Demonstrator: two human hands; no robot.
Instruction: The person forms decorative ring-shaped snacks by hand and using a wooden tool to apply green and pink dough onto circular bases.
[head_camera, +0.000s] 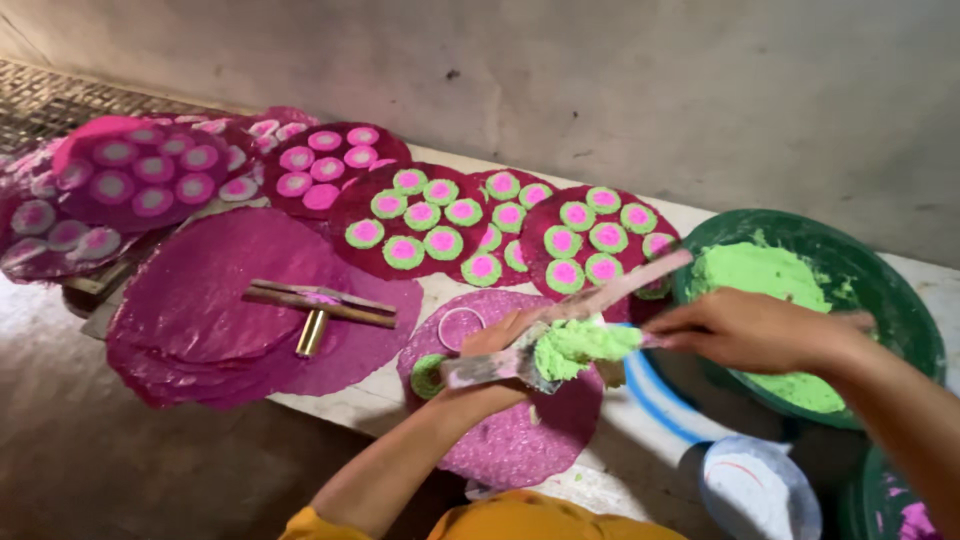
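The left hand (495, 345) closes its fingers around a flat stick (575, 310) loaded with green paste (580, 345); the right hand (745, 330), fingers curled shut, grips a second stick (650, 340) against that paste.

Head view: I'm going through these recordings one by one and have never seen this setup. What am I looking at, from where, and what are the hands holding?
There is no machine here. One camera sits on a person's head and looks down at their own two bare hands.

The left hand grips a flat stick loaded with a lump of green paste. The right hand holds a thin tool against that lump; whether it is adding or scraping cannot be told.

Below lies a magenta round sheet with one green ring on it. Further back are finished sheets dotted with green and pink circles, a stack of plain magenta sheets with a wooden T-shaped tool on top, and a green bowl of the same paste at right.
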